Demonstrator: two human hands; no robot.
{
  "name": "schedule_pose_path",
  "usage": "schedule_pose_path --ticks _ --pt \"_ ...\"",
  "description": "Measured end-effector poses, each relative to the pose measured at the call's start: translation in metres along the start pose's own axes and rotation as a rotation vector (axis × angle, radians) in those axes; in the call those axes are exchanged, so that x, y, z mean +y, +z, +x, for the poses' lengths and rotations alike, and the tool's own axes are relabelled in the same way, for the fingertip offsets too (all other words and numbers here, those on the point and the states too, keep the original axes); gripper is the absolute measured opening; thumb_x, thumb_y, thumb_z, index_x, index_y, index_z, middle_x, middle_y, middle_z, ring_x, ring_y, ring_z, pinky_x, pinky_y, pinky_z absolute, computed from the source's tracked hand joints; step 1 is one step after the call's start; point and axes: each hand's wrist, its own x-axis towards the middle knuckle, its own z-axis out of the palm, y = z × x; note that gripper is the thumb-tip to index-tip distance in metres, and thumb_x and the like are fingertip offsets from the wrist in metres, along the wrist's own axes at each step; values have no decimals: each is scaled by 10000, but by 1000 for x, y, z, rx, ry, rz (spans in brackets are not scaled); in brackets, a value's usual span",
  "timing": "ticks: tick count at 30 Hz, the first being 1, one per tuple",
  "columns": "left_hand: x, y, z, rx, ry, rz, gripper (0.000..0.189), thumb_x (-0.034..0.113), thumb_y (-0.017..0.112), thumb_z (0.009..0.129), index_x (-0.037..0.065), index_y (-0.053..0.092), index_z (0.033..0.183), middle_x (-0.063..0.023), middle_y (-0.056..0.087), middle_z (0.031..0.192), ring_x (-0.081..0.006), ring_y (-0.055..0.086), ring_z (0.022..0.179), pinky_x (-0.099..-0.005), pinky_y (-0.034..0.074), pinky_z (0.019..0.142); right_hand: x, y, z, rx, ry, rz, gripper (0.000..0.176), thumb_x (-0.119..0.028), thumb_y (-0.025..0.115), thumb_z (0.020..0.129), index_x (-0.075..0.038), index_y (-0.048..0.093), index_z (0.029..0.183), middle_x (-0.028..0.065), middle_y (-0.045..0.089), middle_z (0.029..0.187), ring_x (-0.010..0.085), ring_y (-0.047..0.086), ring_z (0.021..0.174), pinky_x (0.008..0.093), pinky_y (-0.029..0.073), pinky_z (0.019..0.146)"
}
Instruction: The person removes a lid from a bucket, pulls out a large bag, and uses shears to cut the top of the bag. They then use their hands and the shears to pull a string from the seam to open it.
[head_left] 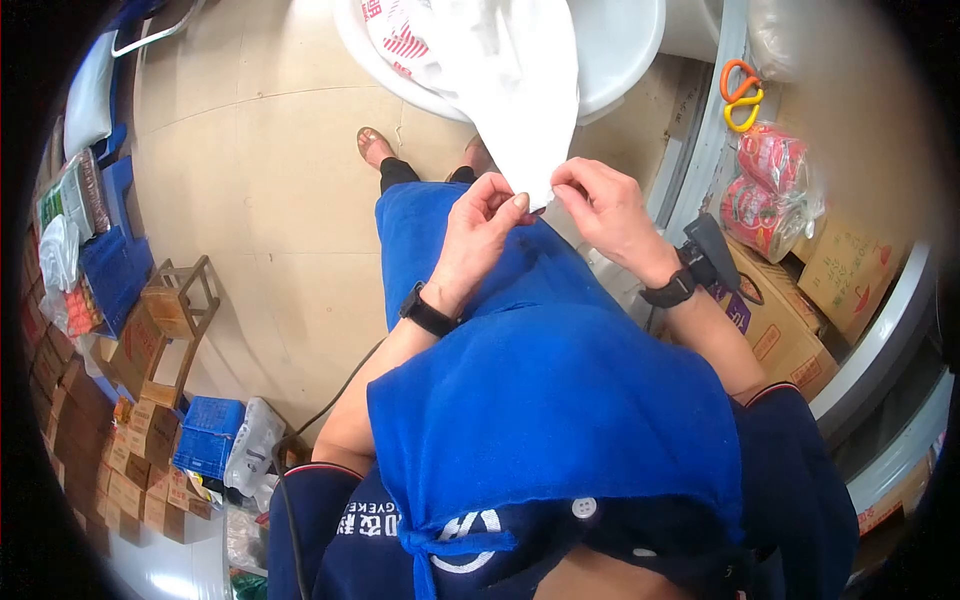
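My left hand (472, 238) pinches the near end of a white sack (527, 110), thumb against fingers. At the other side of the same narrow end, my right hand (608, 212) also has its thumb and fingers pressed onto the material. The sack stretches away from my hands and lies over a large white tub (628, 62). Red print shows on its far left part. What is inside the sack, if anything, is hidden. Below my hands hangs my blue apron (560, 400).
Scissors (741, 95) with orange and yellow handles hang at the right, above red-wrapped packages (765, 205). Cardboard boxes (775, 320) stand below them. Leftward are a wooden stool (180, 310), a blue crate (208, 437) and stacked cartons (130, 470). A black cable (335, 400) runs by my left arm.
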Motion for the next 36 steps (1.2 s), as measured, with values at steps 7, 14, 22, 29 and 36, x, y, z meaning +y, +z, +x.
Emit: schedule_pose_path --ticks 7,14,22,29,36 --pt "-1 1 -1 8 9 -10 159 127 575 900 13 550 1008 -80 632 953 -142 608 869 -283 510 791 -15 -21 -5 -42 183 120 78 -64 553 822 -34 538 893 111 580 759 271 572 664 353 447 609" --pt "0 3 -1 31 14 16 150 123 582 896 14 565 998 -61 629 921 -131 605 826 -268 509 766 -10 -6 -3 -36 -43 -89 75 -68 557 812 -33 541 875 102 568 782 271 571 689 363 450 625" --pt "0 4 -1 24 55 59 139 106 603 880 13 575 979 -52 633 872 -115 604 779 -241 496 722 -7 -8 -4 -50 125 37 62 -15 547 834 -6 548 895 62 537 760 136 509 640 259 413 573" --pt "8 7 1 69 -90 223 184 141 602 885 5 604 1008 -48 641 892 -100 598 781 -225 487 702 -14 -15 8 -35 187 102 103 -120 557 828 -27 598 812 95 595 768 206 562 596 307 457 585" --pt "0 5 8 80 -93 290 202 164 603 886 -5 641 990 -33 643 860 -80 579 753 -210 473 683 -5 -2 7 -103 248 -29 112 -147 573 797 -39 601 784 115 606 756 276 602 669 370 466 614"
